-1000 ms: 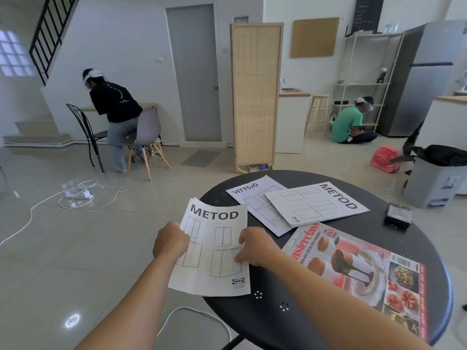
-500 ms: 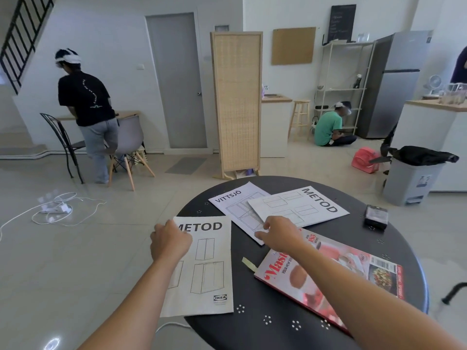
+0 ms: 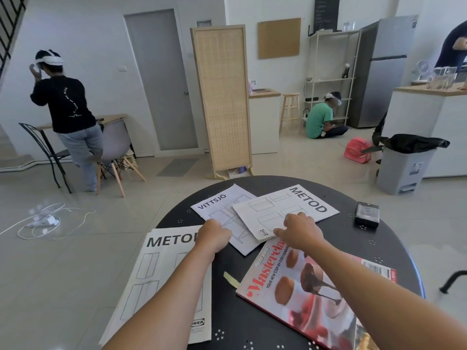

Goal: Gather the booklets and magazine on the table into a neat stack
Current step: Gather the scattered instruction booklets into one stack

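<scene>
- The round dark bench (image 3: 328, 203) carried three booklets and a magazine, all spread apart rather than stacked
- The near METOD booklet (image 3: 156, 281) lay at the bench's left edge, overhanging it, with the left forearm crossing above it
- The VITTSJÖ booklet (image 3: 222, 208) lay farther back, partly under the far METOD booklet (image 3: 285, 205), which overlapped its right side
- The magazine (image 3: 303, 286) lay at the near right, its far corner close to the far METOD booklet's near edge
- The left hand (image 3: 213, 236) was curled over the near left edge of the VITTSJÖ booklet; whether it actually pinched the paper could not be told
- The right hand (image 3: 299, 229) rested fingers-down on the far METOD booklet, pressing rather than gripping, thumb pointing left near its IKEA logo
- A small yellow paper strip (image 3: 231, 279) lay on the bench between the near METOD booklet and the magazine
- A dark phone (image 3: 367, 214) sat at the far right of the bench, well apart from the papers
</scene>
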Demonstrator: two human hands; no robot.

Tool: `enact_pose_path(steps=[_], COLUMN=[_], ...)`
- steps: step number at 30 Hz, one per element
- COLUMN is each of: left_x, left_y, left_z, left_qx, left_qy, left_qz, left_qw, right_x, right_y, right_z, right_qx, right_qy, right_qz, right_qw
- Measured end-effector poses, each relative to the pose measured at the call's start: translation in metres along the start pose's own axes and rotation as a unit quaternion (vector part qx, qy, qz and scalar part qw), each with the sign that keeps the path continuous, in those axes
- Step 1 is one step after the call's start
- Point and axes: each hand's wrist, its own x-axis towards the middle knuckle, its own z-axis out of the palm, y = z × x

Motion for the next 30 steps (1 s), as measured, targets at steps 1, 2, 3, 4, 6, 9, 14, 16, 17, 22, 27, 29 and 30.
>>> enact_pose_path(steps=[1,2,3,4,6,9,14,16,17,22,27,29,30], left_x=[0.005,0.01,0.015,0.019,0.027,0.038,0.045,0.043,0.042,0.036,0.029,0.021,0.016], left_y=[0.004,0.009,0.014,0.019,0.028,0.04,0.043,0.04,0.038,0.03,0.029,0.029,0.028], left_z=[0.007,0.015,0.022,0.028,0.039,0.052,0.059,0.062,0.065,0.075,0.071,0.068,0.066], left_qx=[-0.041,-0.077,-0.106,-0.131,-0.171,-0.218,-0.261,-0.258,-0.252,-0.269,-0.341,-0.359,-0.364], left_qy=[-0.014,-0.022,-0.026,-0.032,-0.043,-0.055,-0.039,-0.03,-0.026,-0.002,0.028,0.016,0.008], left_qz=[-0.013,-0.029,-0.044,-0.054,-0.067,-0.091,-0.117,-0.125,-0.123,-0.089,-0.067,-0.063,-0.059], left_qw=[0.999,0.996,0.993,0.989,0.982,0.97,0.957,0.958,0.959,0.959,0.937,0.931,0.93], right_x=[0.003,0.006,0.009,0.012,0.016,0.022,0.027,0.029,0.03,0.029,0.023,0.025,0.025], right_y=[0.002,0.005,0.007,0.01,0.013,0.017,0.024,0.026,0.027,0.03,0.021,0.015,0.012], right_z=[0.001,0.003,0.004,0.005,0.007,0.008,0.008,0.009,0.01,0.011,0.01,0.009,0.009], right_qx=[-0.006,-0.011,-0.016,-0.02,-0.023,-0.016,-0.012,-0.008,-0.004,0.043,0.195,0.291,0.349], right_qy=[0.004,0.008,0.011,0.012,0.007,0.002,0.002,-0.003,-0.007,0.032,0.056,0.011,-0.006], right_qz=[-0.003,-0.006,-0.01,-0.015,-0.024,-0.028,-0.033,-0.034,-0.034,-0.012,0.065,0.1,0.119], right_qw=[1.0,1.0,1.0,1.0,0.999,0.999,0.999,0.999,0.999,0.998,0.977,0.951,0.929])
